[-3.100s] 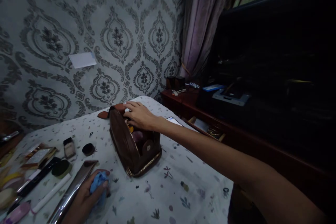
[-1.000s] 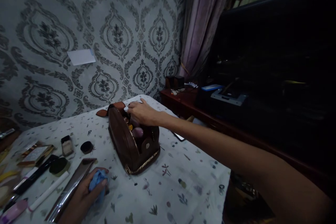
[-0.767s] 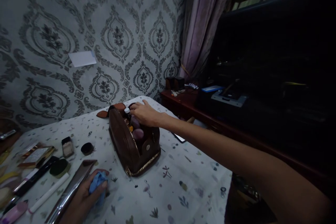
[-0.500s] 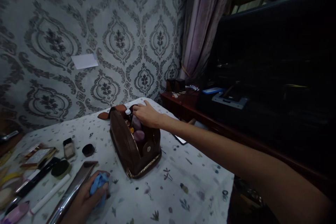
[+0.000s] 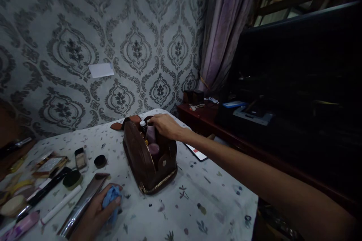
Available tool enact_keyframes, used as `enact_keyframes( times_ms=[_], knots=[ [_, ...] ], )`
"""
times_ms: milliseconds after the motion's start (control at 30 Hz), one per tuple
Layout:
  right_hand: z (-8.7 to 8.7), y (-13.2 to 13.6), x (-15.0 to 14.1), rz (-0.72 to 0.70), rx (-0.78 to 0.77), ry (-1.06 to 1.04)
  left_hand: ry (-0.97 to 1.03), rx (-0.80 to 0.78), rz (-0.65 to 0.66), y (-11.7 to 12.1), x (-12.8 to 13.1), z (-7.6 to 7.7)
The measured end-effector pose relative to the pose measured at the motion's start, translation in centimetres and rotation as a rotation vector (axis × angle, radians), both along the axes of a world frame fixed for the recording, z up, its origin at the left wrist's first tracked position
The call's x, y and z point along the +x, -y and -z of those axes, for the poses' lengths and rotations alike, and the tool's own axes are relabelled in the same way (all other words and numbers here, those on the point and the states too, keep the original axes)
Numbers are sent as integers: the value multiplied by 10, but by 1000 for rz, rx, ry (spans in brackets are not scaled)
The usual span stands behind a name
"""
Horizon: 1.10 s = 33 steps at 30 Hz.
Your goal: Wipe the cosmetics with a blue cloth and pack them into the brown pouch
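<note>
A brown leather toiletry bag (image 5: pixel 135 158) stands unzipped on the patterned tablecloth. Inside it are a mauve bottle (image 5: pixel 151 134), a dark bottle with a white cap (image 5: pixel 143 124) and a rounded mauve item (image 5: pixel 154 149). My right hand (image 5: pixel 166 125) reaches over the bag's far side, its fingers curled closed at the top of the mauve bottle; the thumb is hidden. At the lower left, my left hand (image 5: pixel 97 211) is closed round a crumpled blue cloth (image 5: pixel 112 200). Beside that hand lies a shiny silver pouch (image 5: pixel 85 203).
Makeup lies at the left: a gold palette (image 5: pixel 52 165), a foundation bottle (image 5: pixel 80 158), dark round lids (image 5: pixel 100 161), a white pen-like tube (image 5: pixel 62 204) and several brushes. A phone (image 5: pixel 198 153) lies behind my right forearm. A dark red desk (image 5: pixel 195 112) and large black screen stand right.
My right hand has lowered slightly, its raised finger now curled down at the mauve bottle. My left hand still holds the blue cloth. The view has shifted a little.
</note>
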State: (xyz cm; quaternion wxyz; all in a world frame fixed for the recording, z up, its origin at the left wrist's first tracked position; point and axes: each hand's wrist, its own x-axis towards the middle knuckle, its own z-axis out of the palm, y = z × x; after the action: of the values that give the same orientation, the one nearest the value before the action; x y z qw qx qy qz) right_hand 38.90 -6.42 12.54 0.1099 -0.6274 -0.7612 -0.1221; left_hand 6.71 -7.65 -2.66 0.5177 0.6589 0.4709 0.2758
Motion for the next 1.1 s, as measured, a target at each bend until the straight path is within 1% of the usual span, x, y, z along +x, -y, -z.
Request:
enact_keyframes(
  times_ms=[100,200,300,400,467,567,667,767,833,900,933,967,1033,1100],
  knots=[
    [2,6,4,52,13,-46,-24,8,83,0,-1,-6],
    [5,12,7,86,17,-85,-22,12,67,0,-1,-7],
    [8,20,9,71,53,-175,-20,-30,30,0,0,-7],
    [13,29,11,27,136,-292,-36,-40,41,2,0,-7],
    [19,35,13,-3,218,-366,-42,-13,63,2,0,-6],
    [28,46,16,-36,329,-463,-26,40,30,0,-1,-2],
    [36,61,13,-57,417,-561,-14,38,34,-1,0,0],
    [42,87,-6,-100,478,-631,-15,58,84,1,1,-5],
    [47,108,-28,-216,465,-658,-22,84,97,2,3,-10],
    [56,126,-54,-411,381,-642,-17,92,109,4,3,-14],
    [63,132,-67,-515,314,-594,-9,86,116,4,3,-14],
    [71,137,-79,-586,240,-541,2,79,120,4,3,-14],
    [89,138,-100,-647,141,-489,28,78,104,4,3,-12],
    [106,131,-117,-635,103,-549,55,94,52,3,3,-9]
  ],
)
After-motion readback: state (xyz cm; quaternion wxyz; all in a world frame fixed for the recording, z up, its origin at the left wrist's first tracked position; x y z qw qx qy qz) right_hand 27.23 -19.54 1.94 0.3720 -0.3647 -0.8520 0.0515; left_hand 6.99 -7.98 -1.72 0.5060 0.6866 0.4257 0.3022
